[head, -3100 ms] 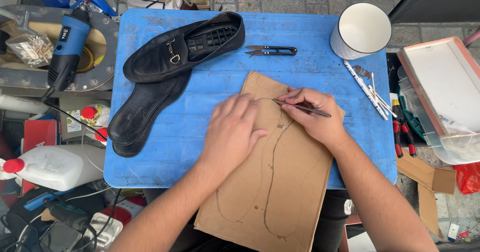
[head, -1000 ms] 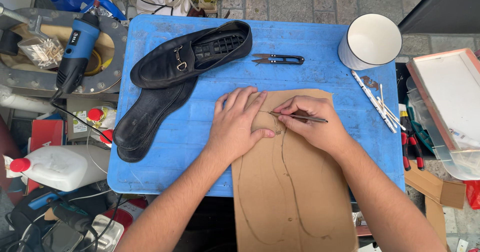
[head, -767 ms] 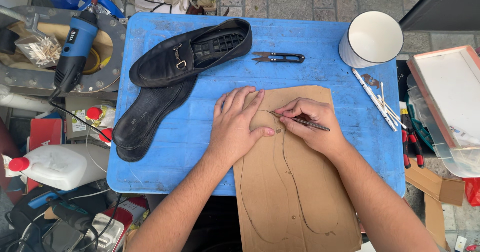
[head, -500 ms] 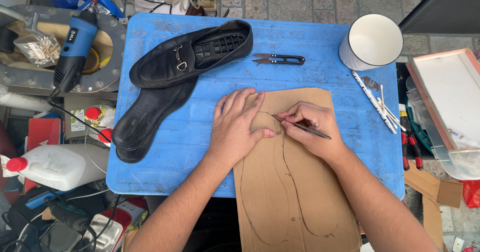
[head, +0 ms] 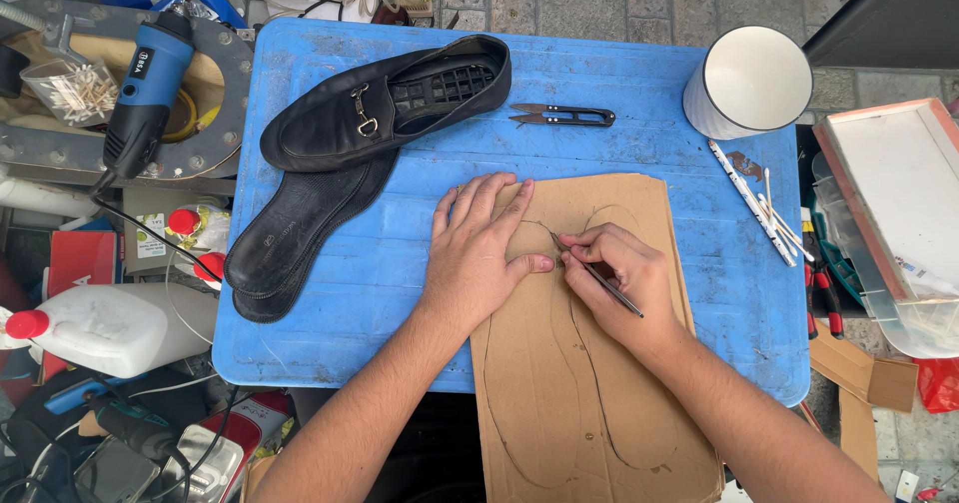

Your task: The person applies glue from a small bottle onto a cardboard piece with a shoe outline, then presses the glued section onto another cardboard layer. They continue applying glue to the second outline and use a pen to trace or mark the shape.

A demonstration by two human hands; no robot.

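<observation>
I see the blue bench [head: 330, 303] filling most of the view, with clutter on the ground around it. On its near half lies a sheet of brown cardboard [head: 599, 403], overhanging the near edge, with two long sole-shaped outlines drawn on it. At the far left of the bench sits a black loafer [head: 340, 123] tipped on its side, and just near of it a dark insole [head: 290, 238] lies flat, its far end tucked against the shoe. A white cup [head: 749, 81] stands at the far right corner.

My left hand [head: 478, 258] lies flat, fingers released and spread, pressing the far left part of the cardboard and partly the bench. My right hand [head: 624, 283] rests on the cardboard just right of it, fingers clenched around a thin dark pen-like tool [head: 597, 276], whose tip touches the cardboard close to my left thumb.

Small black thread snips [head: 561, 115] lie at the far middle of the bench, and thin sticks [head: 759, 203] lie near the cup.
</observation>
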